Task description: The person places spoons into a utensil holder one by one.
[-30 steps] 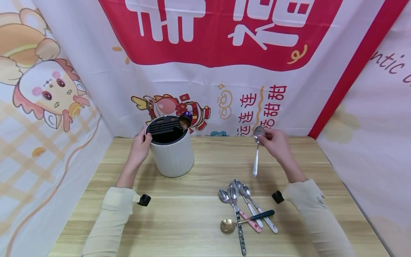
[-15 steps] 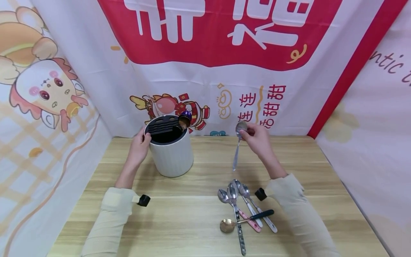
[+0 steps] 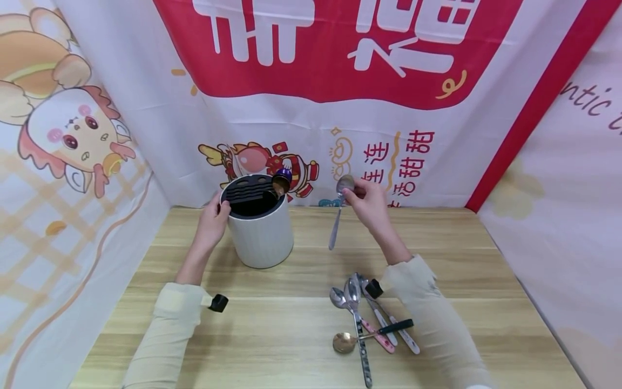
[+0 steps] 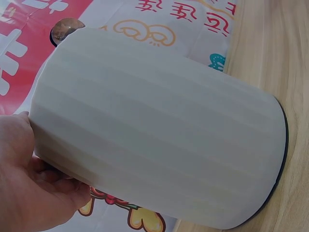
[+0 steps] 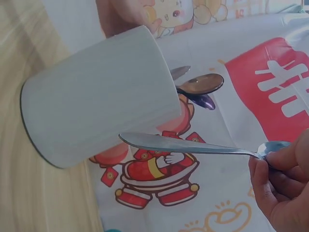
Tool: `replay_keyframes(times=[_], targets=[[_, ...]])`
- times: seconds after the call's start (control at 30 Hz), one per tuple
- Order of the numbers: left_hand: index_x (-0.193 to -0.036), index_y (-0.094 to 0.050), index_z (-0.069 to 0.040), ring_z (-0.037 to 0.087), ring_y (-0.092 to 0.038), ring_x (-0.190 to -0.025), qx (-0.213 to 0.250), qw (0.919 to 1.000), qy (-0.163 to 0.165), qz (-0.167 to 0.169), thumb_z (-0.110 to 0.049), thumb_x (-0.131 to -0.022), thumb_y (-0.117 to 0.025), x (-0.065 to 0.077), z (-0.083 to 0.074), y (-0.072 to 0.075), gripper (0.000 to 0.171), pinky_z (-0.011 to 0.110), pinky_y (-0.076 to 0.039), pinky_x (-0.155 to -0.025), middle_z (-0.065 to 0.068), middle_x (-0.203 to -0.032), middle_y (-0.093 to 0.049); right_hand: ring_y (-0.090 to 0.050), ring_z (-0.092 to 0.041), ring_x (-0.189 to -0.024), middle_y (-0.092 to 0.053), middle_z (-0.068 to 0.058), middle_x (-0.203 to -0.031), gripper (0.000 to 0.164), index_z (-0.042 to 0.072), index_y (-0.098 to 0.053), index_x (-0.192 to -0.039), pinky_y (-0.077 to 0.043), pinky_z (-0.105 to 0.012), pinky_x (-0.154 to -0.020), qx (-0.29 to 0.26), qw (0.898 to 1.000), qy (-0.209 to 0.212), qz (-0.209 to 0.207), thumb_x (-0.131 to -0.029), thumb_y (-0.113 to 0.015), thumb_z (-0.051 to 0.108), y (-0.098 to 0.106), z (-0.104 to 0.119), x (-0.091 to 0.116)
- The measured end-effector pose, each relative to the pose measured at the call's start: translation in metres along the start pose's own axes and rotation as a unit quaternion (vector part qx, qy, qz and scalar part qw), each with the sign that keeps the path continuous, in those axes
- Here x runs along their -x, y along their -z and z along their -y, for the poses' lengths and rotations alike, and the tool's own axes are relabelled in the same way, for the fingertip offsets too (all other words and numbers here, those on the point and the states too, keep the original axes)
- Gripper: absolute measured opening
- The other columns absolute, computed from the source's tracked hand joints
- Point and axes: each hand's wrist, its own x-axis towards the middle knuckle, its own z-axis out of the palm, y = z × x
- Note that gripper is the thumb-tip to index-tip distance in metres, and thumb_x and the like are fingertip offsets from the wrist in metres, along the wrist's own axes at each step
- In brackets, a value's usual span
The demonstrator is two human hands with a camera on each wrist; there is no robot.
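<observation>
A white ribbed utensil holder (image 3: 262, 240) with a black slotted top stands at the back left of the table. My left hand (image 3: 214, 219) grips its rim from the left, thumb on the outer wall. Spoon heads (image 5: 205, 84), one brown and one purple, stick out of the holder's top. My right hand (image 3: 371, 205) pinches a silver spoon (image 3: 335, 227) by its bowl, handle hanging down and slightly left. It is held in the air to the right of the holder, apart from it; the right wrist view shows the handle end pointing towards the holder.
Several spoons lie in a crossed pile on the wooden table (image 3: 272, 324), below my right forearm. Among them are a copper-coloured spoon (image 3: 344, 342) with a dark handle and one with a pink handle (image 3: 384, 339). A printed cloth (image 3: 316, 116) hangs behind the table.
My right hand has moved left with the silver spoon, closer to the holder and slightly higher. My left hand and the holder have stayed in place.
</observation>
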Motion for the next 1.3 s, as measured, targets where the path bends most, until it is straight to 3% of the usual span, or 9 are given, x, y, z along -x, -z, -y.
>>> replay_keyframes(times=[0.2,0.43,0.67,0.9,1.07,1.3], targets=[[-0.145,-0.046,-0.002,0.034,-0.049,-0.116,-0.009,1.0000,-0.001,-0.001,-0.021,-0.104,-0.036,0.000,0.000,0.000,0.046,0.051,-0.040,-0.105,0.027,-0.131,-0.056,-0.070,-0.025,-0.087,-0.072,-0.019,-0.101,0.023,-0.002,-0.070,-0.114,-0.060,-0.023,-0.072,0.005,1.000,-0.007,-0.008,-0.093,-0.068,0.009,-0.011,0.007,-0.004],[-0.144,-0.046,-0.002,0.034,-0.048,-0.118,-0.003,1.0000,-0.001,0.001,-0.021,-0.104,-0.035,0.001,-0.001,0.001,0.046,0.051,-0.039,-0.106,0.027,-0.133,-0.055,-0.070,-0.027,-0.084,-0.072,-0.024,-0.098,0.018,-0.006,-0.070,-0.107,-0.062,-0.032,-0.075,-0.034,0.999,0.022,-0.012,-0.093,-0.067,0.005,-0.025,0.018,-0.008],[-0.148,-0.043,-0.003,0.035,-0.046,-0.128,0.007,0.9999,0.000,0.009,-0.022,-0.105,-0.034,0.001,-0.002,0.002,0.048,0.052,-0.036,-0.113,0.027,-0.141,-0.052,-0.071,-0.029,-0.086,-0.073,-0.024,-0.098,0.015,-0.007,-0.071,-0.103,-0.061,-0.024,-0.071,-0.065,0.997,0.043,-0.021,-0.092,-0.067,0.002,-0.036,0.033,-0.012],[-0.150,-0.041,-0.003,0.035,-0.046,-0.130,0.005,1.0000,0.000,0.008,-0.022,-0.105,-0.035,0.000,0.001,0.001,0.049,0.052,-0.035,-0.114,0.027,-0.143,-0.051,-0.072,-0.028,-0.084,-0.073,-0.022,-0.098,0.015,-0.005,-0.072,-0.104,-0.061,-0.025,-0.072,-0.078,0.994,0.079,-0.024,-0.093,-0.066,0.004,-0.044,0.043,-0.012],[-0.148,-0.043,-0.004,0.034,-0.048,-0.118,0.006,1.0000,0.001,0.005,-0.022,-0.105,-0.035,-0.001,0.003,0.000,0.048,0.050,-0.039,-0.107,0.027,-0.135,-0.054,-0.070,-0.024,-0.079,-0.073,-0.019,-0.094,0.012,-0.004,-0.072,-0.099,-0.060,-0.024,-0.072,-0.063,0.992,0.100,-0.036,-0.092,-0.068,0.004,-0.049,0.050,-0.012],[-0.148,-0.043,-0.003,0.034,-0.048,-0.123,0.004,1.0000,0.003,0.006,-0.022,-0.105,-0.035,-0.001,0.002,0.000,0.048,0.051,-0.038,-0.110,0.027,-0.139,-0.053,-0.070,-0.022,-0.079,-0.074,-0.018,-0.090,0.011,-0.003,-0.073,-0.096,-0.059,-0.023,-0.071,-0.050,0.991,0.112,-0.045,-0.091,-0.068,0.005,-0.052,0.059,-0.015]])
